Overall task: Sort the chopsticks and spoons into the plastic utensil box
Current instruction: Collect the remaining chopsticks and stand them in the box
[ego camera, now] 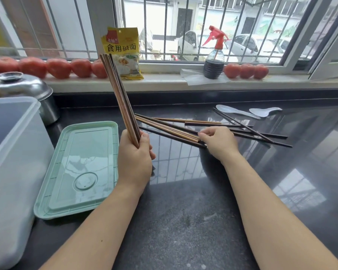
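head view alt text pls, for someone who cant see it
A person's left hand holds a bundle of chopsticks upright while the right hand gathers loose chopsticks on a dark counter. A green lid lies left; two white spoons lie behind.

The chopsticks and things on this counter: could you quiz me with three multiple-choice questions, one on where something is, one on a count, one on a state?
1. Where does the green lid lie?
A. on the counter, on the side of the left hand
B. on the windowsill
C. on top of the spoons

2. How many white spoons lie on the counter?
A. none
B. two
C. five

3. What is the left hand doing?
A. lying flat and empty
B. gripping a bundle of chopsticks that points upward
C. holding a spoon

Answers: 1 A, the lid lies flat beside the left hand. 2 B, two spoons lie side by side beyond the loose chopsticks. 3 B, the fingers curl round the bundle's lower end, while the right hand reaches into the loose pile.
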A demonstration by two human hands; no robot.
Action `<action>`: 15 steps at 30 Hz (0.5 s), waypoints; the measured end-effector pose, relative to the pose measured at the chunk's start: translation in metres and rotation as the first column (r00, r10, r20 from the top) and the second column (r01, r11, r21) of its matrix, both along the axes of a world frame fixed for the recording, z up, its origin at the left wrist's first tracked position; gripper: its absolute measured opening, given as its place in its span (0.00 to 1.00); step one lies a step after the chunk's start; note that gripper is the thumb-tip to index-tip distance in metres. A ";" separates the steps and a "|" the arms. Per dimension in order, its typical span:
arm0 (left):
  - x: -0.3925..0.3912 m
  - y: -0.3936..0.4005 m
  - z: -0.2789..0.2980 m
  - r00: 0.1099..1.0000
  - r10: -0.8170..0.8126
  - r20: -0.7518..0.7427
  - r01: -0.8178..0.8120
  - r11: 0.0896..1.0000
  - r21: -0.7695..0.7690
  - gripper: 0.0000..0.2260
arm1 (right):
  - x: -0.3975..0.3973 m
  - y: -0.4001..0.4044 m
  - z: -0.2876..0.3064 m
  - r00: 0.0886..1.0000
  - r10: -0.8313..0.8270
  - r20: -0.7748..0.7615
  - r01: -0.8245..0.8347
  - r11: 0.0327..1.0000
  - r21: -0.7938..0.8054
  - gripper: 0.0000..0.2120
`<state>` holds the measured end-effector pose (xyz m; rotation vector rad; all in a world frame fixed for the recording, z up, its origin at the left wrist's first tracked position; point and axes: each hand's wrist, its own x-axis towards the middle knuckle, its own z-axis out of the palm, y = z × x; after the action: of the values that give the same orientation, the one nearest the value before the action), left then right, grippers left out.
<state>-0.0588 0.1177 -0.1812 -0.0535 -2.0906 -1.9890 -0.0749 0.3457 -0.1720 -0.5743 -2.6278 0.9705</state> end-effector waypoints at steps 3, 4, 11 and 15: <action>-0.001 0.000 -0.002 1.000 -0.001 -0.005 0.001 1.000 0.001 0.07 | -0.003 0.007 -0.002 0.999 0.045 0.006 -0.045 0.998 -0.040 0.07; -0.001 0.001 -0.002 1.000 -0.001 -0.006 0.001 1.000 0.001 0.07 | -0.004 0.009 -0.001 0.999 0.033 -0.019 -0.034 0.995 -0.090 0.07; 0.000 0.001 -0.001 1.000 -0.004 -0.012 0.004 1.000 0.010 0.08 | -0.018 0.010 0.004 0.998 -0.056 -0.002 0.056 0.997 0.046 0.15; -0.001 0.001 -0.001 1.000 -0.002 -0.017 0.002 1.000 0.008 0.07 | -0.020 0.007 0.005 0.997 0.058 0.058 -0.063 0.993 0.099 0.20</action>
<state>-0.0601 0.1188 -0.1824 -0.0710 -2.0733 -1.9907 -0.0945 0.3523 -0.1667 -0.5069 -2.7392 0.8452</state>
